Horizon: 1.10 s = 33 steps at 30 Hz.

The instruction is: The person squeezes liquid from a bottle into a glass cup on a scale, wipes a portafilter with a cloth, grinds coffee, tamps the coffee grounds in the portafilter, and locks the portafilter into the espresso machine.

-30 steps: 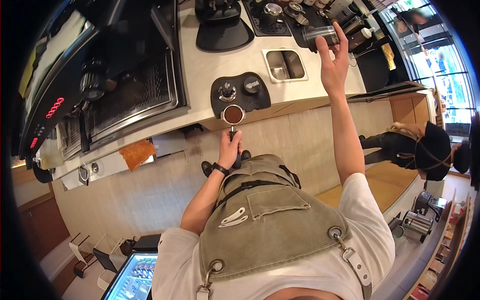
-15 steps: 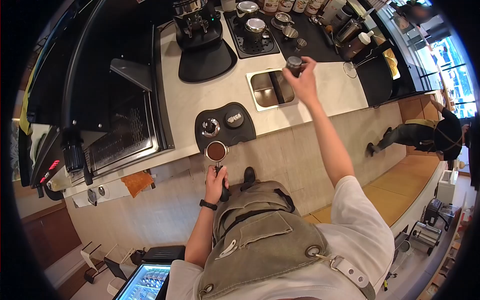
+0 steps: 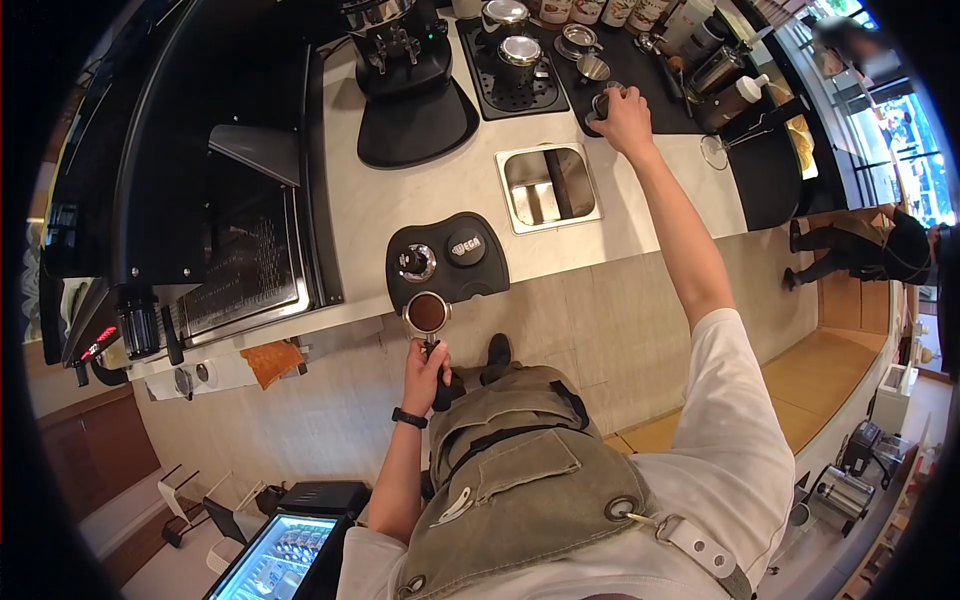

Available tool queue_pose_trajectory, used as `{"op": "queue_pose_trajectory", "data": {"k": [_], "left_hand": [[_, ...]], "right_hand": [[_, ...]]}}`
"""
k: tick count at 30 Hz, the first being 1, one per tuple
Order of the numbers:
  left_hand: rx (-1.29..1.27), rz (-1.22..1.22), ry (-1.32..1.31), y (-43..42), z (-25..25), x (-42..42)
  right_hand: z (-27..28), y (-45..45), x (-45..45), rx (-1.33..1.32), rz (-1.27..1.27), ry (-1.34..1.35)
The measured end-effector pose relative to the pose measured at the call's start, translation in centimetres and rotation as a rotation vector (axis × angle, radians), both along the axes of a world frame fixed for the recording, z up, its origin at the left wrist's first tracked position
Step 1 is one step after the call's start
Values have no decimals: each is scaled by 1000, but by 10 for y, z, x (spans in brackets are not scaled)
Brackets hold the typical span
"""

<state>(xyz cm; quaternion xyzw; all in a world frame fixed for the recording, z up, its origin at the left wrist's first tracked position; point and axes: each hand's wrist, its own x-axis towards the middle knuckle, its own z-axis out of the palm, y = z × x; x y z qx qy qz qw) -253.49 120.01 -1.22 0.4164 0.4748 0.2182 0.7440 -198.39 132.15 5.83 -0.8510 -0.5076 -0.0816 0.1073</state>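
Closed round the handle of a portafilter (image 3: 428, 312), my left hand (image 3: 426, 368) holds it near the counter's front edge. Brown coffee grounds fill its basket. Just beyond it, a black tamping mat (image 3: 447, 258) carries a tamper (image 3: 417, 262) and a round black piece (image 3: 465, 246) with white lettering. My right hand (image 3: 626, 120) reaches over the dark mat at the back, its fingers wrapped round a small dark cup (image 3: 604, 100), mostly hidden by the fingers. A metal bin with a dark bar (image 3: 548, 187) is set in the counter between my hands.
An espresso machine (image 3: 240, 240) stands at the left. A grinder (image 3: 398, 50) and drip tray with metal pitchers (image 3: 520, 60) are at the back. Bottles (image 3: 735, 100) stand back right. Another person (image 3: 880, 250) is at the far right.
My right hand has carried the dark cup from beside the metal bin back onto the dark mat. The portafilter stays in my left hand. The other person has moved farther off.
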Motion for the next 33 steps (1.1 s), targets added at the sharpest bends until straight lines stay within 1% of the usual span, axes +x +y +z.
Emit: {"op": "queue_pose_trajectory", "data": {"k": [8, 9, 10, 12, 14, 16, 18, 20, 21, 24, 25, 31, 33], "left_hand": [[22, 12, -15, -2, 0, 1], [27, -3, -18, -1, 0, 1], [27, -14, -18, 0, 0, 1], [35, -24, -25, -2, -4, -3], [46, -19, -55, 0, -8, -3], [46, -13, -64, -2, -9, -3], [63, -26, -45, 0, -10, -3], [45, -33, -32, 3, -10, -4], [36, -36, -26, 3, -11, -4], [27, -7, -72, 2, -14, -4], [69, -25, -47, 2, -13, -4], [89, -27, -51, 1, -16, -3], [85, -45, -32, 3, -17, -3]], "right_hand": [[1, -11, -8, 156, 24, 99], [6, -19, -15, 181, 2, 75], [10, -30, -25, 266, 3, 28], [14, -60, -60, 463, 95, 28], [1, -91, -122, 599, 199, 148], [-23, -126, -209, 583, 315, 413], [-36, -151, -281, 416, 595, 480], [-40, -161, -333, 276, 694, 526], [-44, -158, -350, 272, 699, 517], [-53, -150, -379, 239, 695, 493], [-55, -146, -383, 215, 681, 488], [-61, -136, -395, 162, 641, 368], [-58, -132, -399, 172, 651, 388]]}}
